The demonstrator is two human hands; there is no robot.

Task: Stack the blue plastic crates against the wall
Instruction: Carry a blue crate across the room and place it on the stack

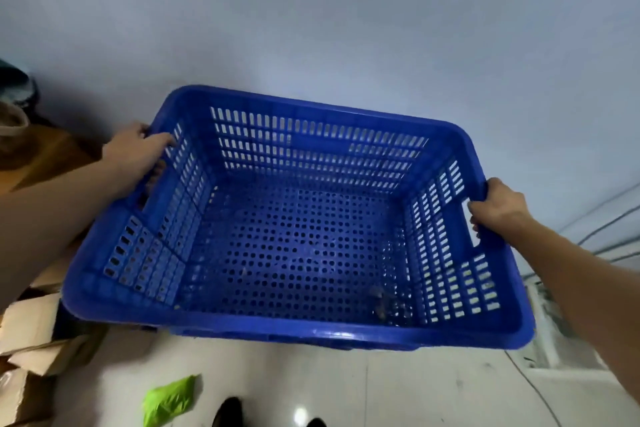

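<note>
Glossy pale floor tiles (398, 392) lay nearest, and below the hands sat a crumpled green plastic bag (169, 400) and the dark toes of two shoes (230, 411). Out past the left forearm, low at the edge, were torn cardboard boxes (31, 333).

Up from there, the blue plastic crate (294, 326) hung between both hands, clear of the floor, its open top facing the camera and its near rim dipped lower than the far one. Round holes dotted its floor, slots ran along its walls, and a bit of dark debris sat in the near corner toward the right hand.

And the grip: left hand (133, 156) was clamped over the crate's left rim, fingers curled inside across the slotted wall, thumb on the outside by the handle cut-out. Right hand (498, 208) was closed on the right rim, fingers hooked through the handle slot.

Beyond the right wrist, thin cables (602, 236) ran along the base of the wall over a white ledge-like surface; what that was I couldn't tell. Farthest off, beyond the crate's far rim, stood the plain grey-white wall (346, 28), close behind it.
</note>
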